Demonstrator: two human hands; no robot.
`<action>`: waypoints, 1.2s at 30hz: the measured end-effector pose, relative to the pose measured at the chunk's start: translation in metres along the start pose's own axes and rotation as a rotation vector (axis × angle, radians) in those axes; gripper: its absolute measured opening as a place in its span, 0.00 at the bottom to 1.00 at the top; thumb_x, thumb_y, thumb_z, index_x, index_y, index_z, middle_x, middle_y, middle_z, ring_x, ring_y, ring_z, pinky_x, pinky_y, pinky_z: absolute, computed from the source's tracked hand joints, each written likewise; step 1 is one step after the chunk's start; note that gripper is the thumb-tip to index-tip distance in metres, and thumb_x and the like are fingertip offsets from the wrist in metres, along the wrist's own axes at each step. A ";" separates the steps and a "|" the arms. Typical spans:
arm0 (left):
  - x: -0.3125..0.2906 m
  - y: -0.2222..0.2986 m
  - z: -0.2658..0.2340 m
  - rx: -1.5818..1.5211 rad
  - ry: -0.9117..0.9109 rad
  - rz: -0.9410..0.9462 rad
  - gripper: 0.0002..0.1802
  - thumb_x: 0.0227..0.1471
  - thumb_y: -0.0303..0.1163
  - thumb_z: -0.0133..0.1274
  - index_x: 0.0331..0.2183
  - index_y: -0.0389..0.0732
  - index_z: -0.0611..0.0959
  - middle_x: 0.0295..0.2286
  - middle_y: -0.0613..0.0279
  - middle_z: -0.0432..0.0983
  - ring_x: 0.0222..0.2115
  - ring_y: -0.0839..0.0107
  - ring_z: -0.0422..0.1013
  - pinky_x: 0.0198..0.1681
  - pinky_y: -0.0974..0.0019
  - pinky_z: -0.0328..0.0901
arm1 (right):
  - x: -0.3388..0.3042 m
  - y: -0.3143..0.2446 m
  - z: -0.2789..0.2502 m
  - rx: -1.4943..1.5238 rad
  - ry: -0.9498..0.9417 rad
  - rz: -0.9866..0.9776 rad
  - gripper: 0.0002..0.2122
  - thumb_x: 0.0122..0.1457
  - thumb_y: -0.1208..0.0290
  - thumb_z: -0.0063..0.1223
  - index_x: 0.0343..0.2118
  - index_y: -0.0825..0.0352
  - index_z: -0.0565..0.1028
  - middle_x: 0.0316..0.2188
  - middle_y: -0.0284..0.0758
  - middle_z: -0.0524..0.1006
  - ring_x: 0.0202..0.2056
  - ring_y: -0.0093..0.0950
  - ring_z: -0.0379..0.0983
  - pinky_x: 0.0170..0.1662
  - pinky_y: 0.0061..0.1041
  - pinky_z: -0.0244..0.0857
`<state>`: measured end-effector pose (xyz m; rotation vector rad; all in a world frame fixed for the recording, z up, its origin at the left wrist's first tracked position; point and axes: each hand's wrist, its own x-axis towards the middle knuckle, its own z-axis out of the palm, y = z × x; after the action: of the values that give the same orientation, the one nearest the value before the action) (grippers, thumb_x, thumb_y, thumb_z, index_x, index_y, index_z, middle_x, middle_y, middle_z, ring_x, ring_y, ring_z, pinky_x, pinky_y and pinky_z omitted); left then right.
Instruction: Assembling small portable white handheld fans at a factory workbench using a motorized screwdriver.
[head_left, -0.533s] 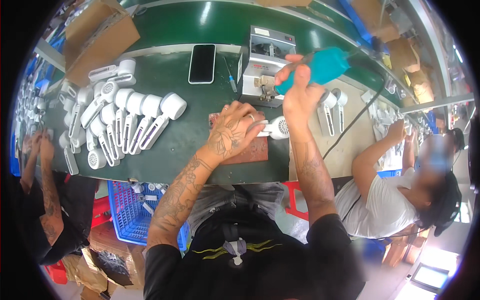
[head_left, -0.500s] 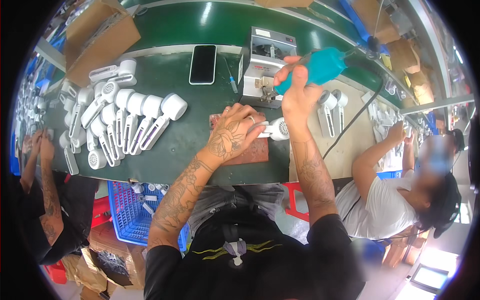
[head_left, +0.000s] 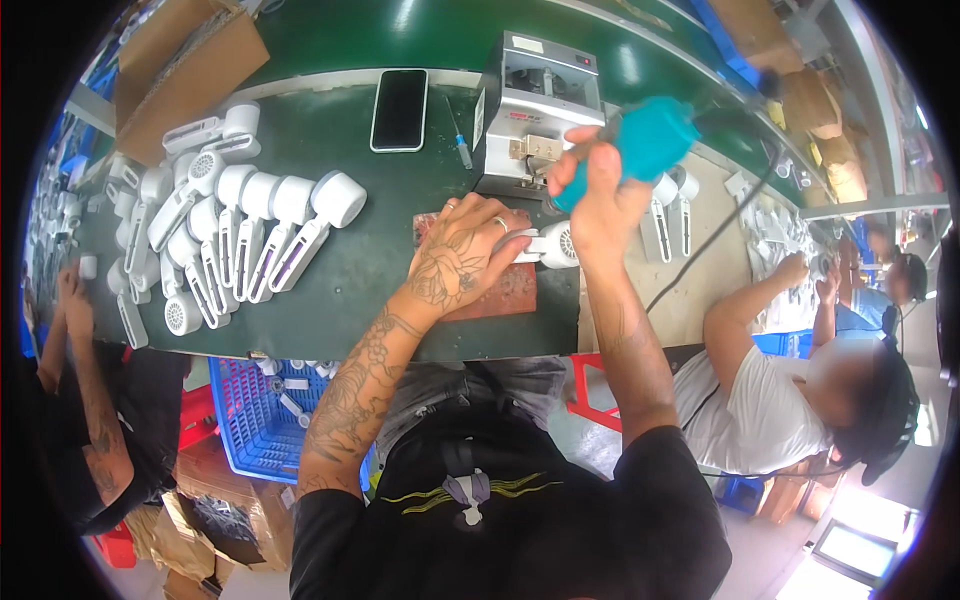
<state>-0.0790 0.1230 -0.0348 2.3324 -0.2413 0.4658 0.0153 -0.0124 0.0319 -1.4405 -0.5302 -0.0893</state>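
Observation:
My left hand [head_left: 465,250] presses down on a white handheld fan [head_left: 556,245], its fingers closed over the handle. The fan's round grilled head sticks out to the right of my fingers. Beneath them lies a reddish-brown work pad [head_left: 500,300]. My right hand [head_left: 605,200] is wrapped around a teal electric screwdriver [head_left: 648,140], held tilted above the table and a little blurred. Its tip is hidden behind my fingers. The screwdriver is just in front of a grey box-shaped screw feeder [head_left: 535,120], to the right of its front.
Several white fans [head_left: 270,200] are piled at left. A phone [head_left: 399,110] and a small screwdriver [head_left: 460,140] lie farther back. Two fans rest on cardboard [head_left: 625,290] at right, near a dark cord. A blue basket [head_left: 240,420] stands below the table edge. People work on both sides.
My right hand has brought the electric screwdriver away from the screw feeder, nearer to me and the fan. My left hand stays on the fan. The whole view has shifted slightly.

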 end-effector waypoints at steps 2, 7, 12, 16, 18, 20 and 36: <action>0.001 0.000 0.001 0.010 0.001 0.008 0.12 0.57 0.39 0.58 0.39 0.42 0.86 0.35 0.61 0.76 0.40 0.59 0.70 0.49 0.53 0.64 | -0.009 -0.001 -0.005 0.027 -0.004 -0.001 0.22 0.69 0.53 0.50 0.41 0.75 0.73 0.21 0.34 0.72 0.22 0.26 0.71 0.27 0.25 0.66; 0.000 0.000 0.001 0.010 0.017 0.008 0.12 0.56 0.39 0.58 0.37 0.41 0.86 0.34 0.60 0.75 0.40 0.58 0.71 0.48 0.52 0.65 | -0.017 0.003 -0.003 0.145 0.015 0.005 0.17 0.67 0.59 0.56 0.41 0.73 0.74 0.26 0.33 0.76 0.23 0.21 0.72 0.27 0.21 0.64; 0.000 0.001 0.001 0.009 0.001 0.000 0.11 0.56 0.38 0.58 0.36 0.41 0.86 0.35 0.60 0.75 0.40 0.58 0.71 0.48 0.53 0.65 | -0.021 0.008 -0.004 0.045 -0.002 0.038 0.25 0.67 0.48 0.53 0.40 0.74 0.72 0.22 0.34 0.71 0.23 0.26 0.70 0.28 0.26 0.67; 0.001 0.000 0.005 0.060 0.000 0.010 0.11 0.56 0.37 0.59 0.33 0.38 0.84 0.36 0.59 0.76 0.39 0.58 0.70 0.47 0.52 0.66 | -0.022 0.019 -0.008 0.088 -0.020 0.043 0.23 0.67 0.50 0.53 0.38 0.72 0.71 0.22 0.35 0.71 0.23 0.27 0.70 0.28 0.27 0.66; 0.003 0.001 0.003 0.043 -0.013 0.009 0.11 0.56 0.37 0.59 0.32 0.38 0.84 0.36 0.59 0.76 0.39 0.58 0.70 0.46 0.52 0.66 | -0.022 0.019 -0.008 0.105 -0.017 0.053 0.21 0.68 0.51 0.53 0.36 0.71 0.70 0.23 0.35 0.71 0.23 0.27 0.69 0.28 0.28 0.66; 0.004 0.002 0.001 0.039 -0.020 0.001 0.11 0.56 0.37 0.59 0.31 0.37 0.83 0.36 0.59 0.76 0.39 0.58 0.70 0.46 0.52 0.66 | -0.022 0.019 -0.006 0.113 -0.022 0.058 0.21 0.68 0.52 0.53 0.35 0.70 0.69 0.22 0.35 0.71 0.23 0.27 0.69 0.28 0.28 0.66; -0.001 -0.003 0.003 -0.011 -0.006 0.018 0.11 0.59 0.38 0.54 0.35 0.41 0.85 0.35 0.60 0.76 0.40 0.59 0.70 0.48 0.53 0.65 | 0.021 0.005 0.008 -0.051 0.055 -0.145 0.23 0.72 0.52 0.44 0.42 0.75 0.72 0.21 0.33 0.72 0.24 0.26 0.72 0.30 0.25 0.66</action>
<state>-0.0780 0.1233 -0.0388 2.3229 -0.2674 0.4656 0.0335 0.0017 0.0366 -1.4433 -0.5905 -0.2588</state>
